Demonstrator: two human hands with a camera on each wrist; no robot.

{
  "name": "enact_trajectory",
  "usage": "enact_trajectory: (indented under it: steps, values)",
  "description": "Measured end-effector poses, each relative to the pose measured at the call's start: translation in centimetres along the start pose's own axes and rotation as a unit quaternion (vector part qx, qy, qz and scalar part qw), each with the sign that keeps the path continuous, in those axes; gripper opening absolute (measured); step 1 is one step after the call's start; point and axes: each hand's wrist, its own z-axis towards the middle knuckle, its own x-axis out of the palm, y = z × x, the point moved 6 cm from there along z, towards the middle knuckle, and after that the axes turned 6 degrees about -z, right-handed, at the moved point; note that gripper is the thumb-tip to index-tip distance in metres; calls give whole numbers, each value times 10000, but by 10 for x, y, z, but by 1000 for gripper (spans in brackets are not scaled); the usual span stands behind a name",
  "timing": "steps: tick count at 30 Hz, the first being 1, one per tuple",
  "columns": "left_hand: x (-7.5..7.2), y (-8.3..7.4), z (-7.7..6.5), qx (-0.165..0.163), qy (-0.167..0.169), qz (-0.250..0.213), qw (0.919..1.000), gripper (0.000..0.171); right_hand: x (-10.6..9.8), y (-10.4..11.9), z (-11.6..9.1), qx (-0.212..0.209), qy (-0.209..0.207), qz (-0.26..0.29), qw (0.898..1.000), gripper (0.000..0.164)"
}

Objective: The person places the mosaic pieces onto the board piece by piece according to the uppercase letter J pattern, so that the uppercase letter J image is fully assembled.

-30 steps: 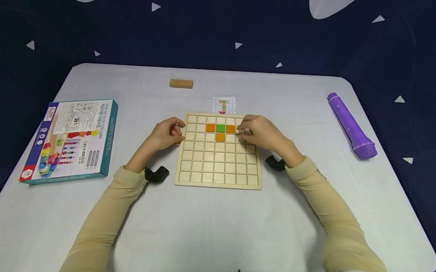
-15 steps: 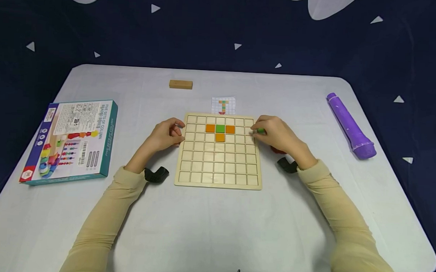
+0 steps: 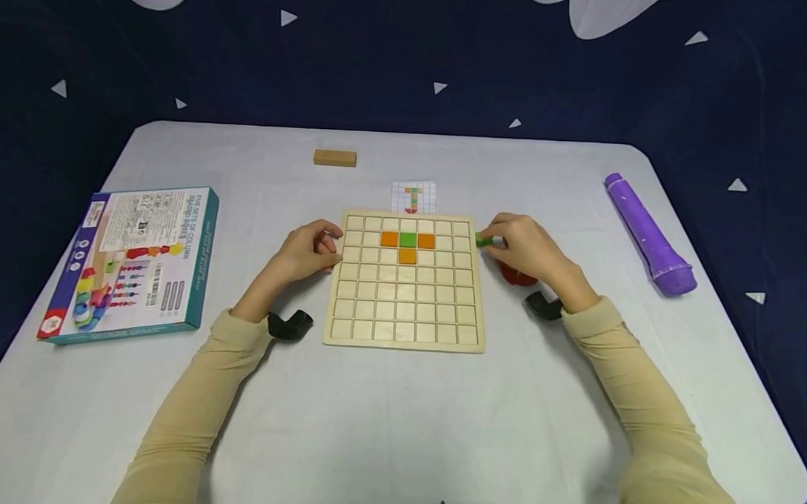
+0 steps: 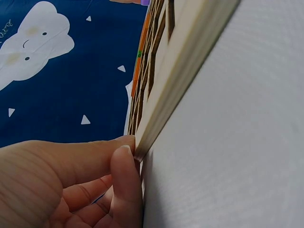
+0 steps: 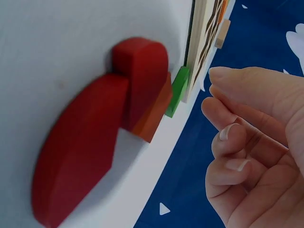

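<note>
A wooden grid board lies mid-table. Near its top sit a green square tile with an orange tile to its left, another on its right and a lighter orange one below. My left hand holds the board's left edge with thumb and index finger. Beyond the right edge is my right hand, fingers loosely bent, nothing visible between them in the right wrist view. Close to it lie a green block, an orange block and two rounded red blocks.
Behind the board lies a small pattern card. Farther back is a wooden bar. A toy box rests on the left, and a purple microphone-shaped object on the right. Dark patterned cloth surrounds the white table.
My right hand has moved right, off the board to its right side, and the green and red blocks there have come into view. The left hand and the placed tiles stay still.
</note>
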Motion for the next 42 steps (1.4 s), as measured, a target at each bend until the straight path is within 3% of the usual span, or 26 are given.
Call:
enact_trajectory:
  steps: [10,25,34,42]
  values:
    - [1,2,1,4,21,-23,10000,40,4,-9,3,211,105,56,9997,23]
    - [1,0,1,-19,17,-27,10000,40,11,-16,5,574,616,-76,9964,30]
    - [0,0,-1,-40,7,-46,10000,40,6,-14,3,707,465,-197,9962,30]
    - [1,0,0,26,-30,-11,10000,40,0,2,0,396,136,-252,9988,29]
